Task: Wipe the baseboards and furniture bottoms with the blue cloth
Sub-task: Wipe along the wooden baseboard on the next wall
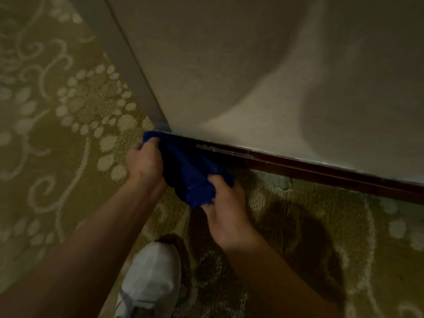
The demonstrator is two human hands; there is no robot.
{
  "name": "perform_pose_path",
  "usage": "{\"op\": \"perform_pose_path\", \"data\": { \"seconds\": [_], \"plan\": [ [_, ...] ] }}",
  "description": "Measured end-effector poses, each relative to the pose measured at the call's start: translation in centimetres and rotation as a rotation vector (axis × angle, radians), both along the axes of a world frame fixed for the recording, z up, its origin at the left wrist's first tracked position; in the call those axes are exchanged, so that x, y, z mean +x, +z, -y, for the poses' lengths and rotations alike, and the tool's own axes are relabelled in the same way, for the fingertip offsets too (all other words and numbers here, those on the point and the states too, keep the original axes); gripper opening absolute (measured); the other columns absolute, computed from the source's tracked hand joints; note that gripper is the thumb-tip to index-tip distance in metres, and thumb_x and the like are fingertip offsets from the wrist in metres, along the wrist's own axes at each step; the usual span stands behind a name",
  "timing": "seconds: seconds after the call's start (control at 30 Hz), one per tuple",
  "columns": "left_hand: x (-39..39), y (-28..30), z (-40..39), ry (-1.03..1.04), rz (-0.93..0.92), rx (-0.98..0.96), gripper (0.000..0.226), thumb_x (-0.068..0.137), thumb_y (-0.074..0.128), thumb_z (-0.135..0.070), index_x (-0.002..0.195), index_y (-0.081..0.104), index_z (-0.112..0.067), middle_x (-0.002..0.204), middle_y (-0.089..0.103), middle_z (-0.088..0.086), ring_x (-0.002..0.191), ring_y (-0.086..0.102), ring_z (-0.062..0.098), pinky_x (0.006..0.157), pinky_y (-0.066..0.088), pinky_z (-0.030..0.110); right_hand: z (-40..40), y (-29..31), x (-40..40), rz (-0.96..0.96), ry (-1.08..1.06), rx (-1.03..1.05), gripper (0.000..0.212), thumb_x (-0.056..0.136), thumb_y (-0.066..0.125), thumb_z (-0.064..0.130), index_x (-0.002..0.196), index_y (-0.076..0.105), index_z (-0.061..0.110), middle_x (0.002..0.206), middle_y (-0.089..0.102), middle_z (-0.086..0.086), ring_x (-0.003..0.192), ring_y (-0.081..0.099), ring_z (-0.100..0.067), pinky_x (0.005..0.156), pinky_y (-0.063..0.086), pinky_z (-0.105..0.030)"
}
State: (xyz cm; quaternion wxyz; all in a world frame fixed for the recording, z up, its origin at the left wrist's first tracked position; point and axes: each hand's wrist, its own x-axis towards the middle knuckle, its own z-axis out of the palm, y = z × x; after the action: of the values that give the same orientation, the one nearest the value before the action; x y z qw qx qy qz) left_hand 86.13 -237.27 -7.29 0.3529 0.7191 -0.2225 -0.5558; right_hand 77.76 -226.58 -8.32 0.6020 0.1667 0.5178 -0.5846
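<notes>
Two bare forearms reach down from the near edge, a white shoe on the patterned carpet between them. Right hand has fingers curled, pinching the near end of the blue cloth; left hand has fingers curled round the far end, pressing it at the wall corner. Cloth sits bunched between both hands, its upper edge touching the left end of the dark wood baseboard. Beyond that, beige wall with a grey edge strip. Progress, judging by position: early on this stretch; the baseboard running off to the right looks not yet reached, no furniture bottoms in view. Containers: none visible.
</notes>
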Motion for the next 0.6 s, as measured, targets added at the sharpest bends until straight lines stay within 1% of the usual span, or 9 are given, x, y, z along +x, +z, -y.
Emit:
{"op": "perform_pose_path", "data": {
  "seconds": [0.07, 0.2, 0.27, 0.3, 0.4, 0.43, 0.5, 0.53, 0.6],
  "plan": [
    [-1.5, 0.0, -1.0, -0.049, 0.039, -0.016, 0.018, 0.096, 0.05, -0.018, 0.111, 0.059, -0.011, 0.104, 0.067, 0.011, 0.08, 0.066, 0.022, 0.058, 0.056, 0.029, -0.1, -0.1, -1.5, -0.12, -0.044, 0.093, 0.046, 0.089, 0.062, 0.012, 0.133, 0.05, 0.012, 0.12, 0.064, -0.013, 0.104, 0.065, -0.027, 0.087, 0.056, -0.039],
    [-4.5, 0.1, -3.6, -0.168, -0.067, 0.023, 0.008, 0.095, 0.054, -0.015, 0.096, 0.061, -0.016, 0.1, 0.068, 0.01, 0.084, 0.067, 0.028, 0.068, 0.06, 0.037, -0.4, -0.1, -5.4, -0.313, -0.233, 0.252, 0.022, 0.091, 0.057, 0.018, 0.113, 0.052, 0.013, 0.101, 0.062, -0.006, 0.084, 0.062, -0.021, 0.068, 0.053, -0.031],
    [-4.0, -0.3, -3.3, -0.165, -0.074, 0.044, 0.012, 0.093, 0.057, -0.017, 0.101, 0.063, -0.012, 0.101, 0.069, 0.013, 0.083, 0.068, 0.028, 0.067, 0.061, 0.039, -0.2, 0.3, -4.8, -0.337, -0.206, 0.25, 0.027, 0.092, 0.056, 0.018, 0.119, 0.05, 0.016, 0.105, 0.06, -0.004, 0.089, 0.061, -0.019, 0.076, 0.054, -0.033],
    [-3.0, -0.5, -2.7, -0.143, -0.055, 0.032, 0.019, 0.093, 0.056, -0.019, 0.108, 0.063, -0.009, 0.103, 0.069, 0.013, 0.081, 0.068, 0.025, 0.061, 0.06, 0.034, 0.1, 0.3, -3.8, -0.346, -0.165, 0.231, 0.034, 0.092, 0.057, 0.017, 0.125, 0.05, 0.016, 0.112, 0.061, -0.006, 0.096, 0.061, -0.022, 0.084, 0.055, -0.037],
    [-1.0, -1.8, -0.3, -0.077, -0.046, -0.004, 0.038, 0.095, 0.051, -0.025, 0.128, 0.056, -0.007, 0.121, 0.065, 0.011, 0.079, 0.063, 0.014, 0.057, 0.053, 0.027, 0.4, 0.0, -0.5, -0.335, -0.004, 0.136, 0.042, 0.089, 0.061, 0.014, 0.13, 0.051, 0.017, 0.124, 0.06, -0.01, 0.108, 0.062, -0.027, 0.097, 0.051, -0.046],
    [-1.0, -1.9, -0.2, -0.074, -0.041, -0.009, 0.038, 0.096, 0.049, -0.027, 0.129, 0.055, -0.008, 0.118, 0.065, 0.009, 0.077, 0.062, 0.013, 0.054, 0.053, 0.026, 0.1, 0.2, -0.1, -0.324, 0.01, 0.138, 0.041, 0.09, 0.061, 0.015, 0.129, 0.05, 0.017, 0.125, 0.06, -0.009, 0.109, 0.061, -0.026, 0.099, 0.05, -0.046],
    [-2.3, -2.0, -0.8, -0.082, -0.027, 0.032, 0.031, 0.097, 0.044, -0.034, 0.113, 0.061, -0.013, 0.103, 0.065, 0.007, 0.065, 0.062, 0.012, 0.04, 0.05, 0.02, -0.5, 0.4, -1.4, -0.278, -0.058, 0.189, 0.037, 0.09, 0.06, 0.014, 0.126, 0.051, 0.015, 0.122, 0.06, -0.009, 0.107, 0.062, -0.026, 0.098, 0.051, -0.045],
    [-3.4, -2.3, -1.4, -0.115, -0.035, 0.065, 0.031, 0.096, 0.044, -0.035, 0.106, 0.062, -0.012, 0.101, 0.066, 0.01, 0.062, 0.064, 0.015, 0.04, 0.05, 0.021, -0.9, 0.7, -2.8, -0.254, -0.107, 0.225, 0.036, 0.091, 0.059, 0.014, 0.126, 0.052, 0.012, 0.12, 0.061, -0.009, 0.105, 0.062, -0.027, 0.096, 0.052, -0.044],
    [-6.4, -2.8, -3.6, -0.26, -0.155, 0.113, 0.029, 0.094, 0.051, -0.023, 0.112, 0.062, -0.003, 0.106, 0.066, 0.019, 0.077, 0.071, 0.027, 0.057, 0.056, 0.03, -1.9, 0.9, -6.5, -0.234, -0.226, 0.287, 0.034, 0.09, 0.057, 0.016, 0.123, 0.053, 0.008, 0.117, 0.061, -0.012, 0.101, 0.062, -0.029, 0.089, 0.054, -0.043]
  ]
}}
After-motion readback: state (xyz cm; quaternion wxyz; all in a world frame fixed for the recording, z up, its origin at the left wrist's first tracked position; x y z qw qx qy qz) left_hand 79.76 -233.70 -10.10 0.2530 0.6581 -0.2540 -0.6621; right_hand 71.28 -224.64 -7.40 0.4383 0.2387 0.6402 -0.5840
